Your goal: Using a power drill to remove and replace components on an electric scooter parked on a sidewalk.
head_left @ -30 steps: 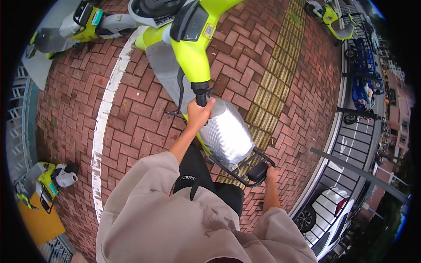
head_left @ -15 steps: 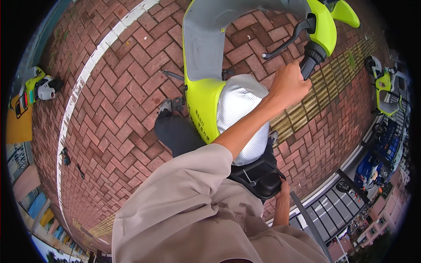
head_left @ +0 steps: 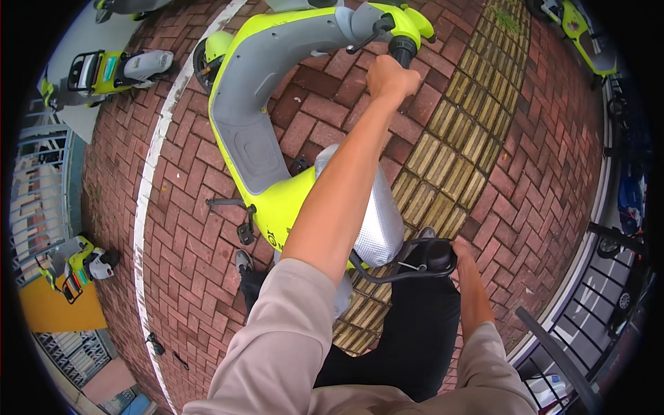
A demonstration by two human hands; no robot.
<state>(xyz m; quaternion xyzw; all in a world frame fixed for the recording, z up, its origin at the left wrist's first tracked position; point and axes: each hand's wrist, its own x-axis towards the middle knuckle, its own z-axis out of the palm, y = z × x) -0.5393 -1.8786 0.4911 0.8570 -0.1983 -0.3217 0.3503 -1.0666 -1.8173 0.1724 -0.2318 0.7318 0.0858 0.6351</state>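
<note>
A lime-green electric scooter [head_left: 304,197] with a grey footboard [head_left: 252,149] stands in front of me, its front end toward the far side. My left hand [head_left: 393,77] is wrapped round the black handlebar grip [head_left: 403,50], beside a dark brake lever [head_left: 364,41]. A silver quilted cover [head_left: 380,225] lies over the seat, partly behind my left forearm. My right hand [head_left: 462,254] is at the black rear rack [head_left: 387,278], against the dark box-like part [head_left: 438,256] at its end. Its fingers are mostly hidden there. A kickstand or pedal [head_left: 245,232] sticks out at the scooter's left side.
Red herringbone brick paving [head_left: 194,277] surrounds the scooter. A yellow ribbed tactile strip [head_left: 449,166] runs along its right, a white line [head_left: 142,228] along its left. More green scooters [head_left: 124,72] are parked at the left and far right [head_left: 581,31]. A black railing [head_left: 602,297] borders the road.
The scooter has turned, its front swinging left in view, and my left hand on the grip has moved left and farther away. My body leans back, and my legs show more now.
</note>
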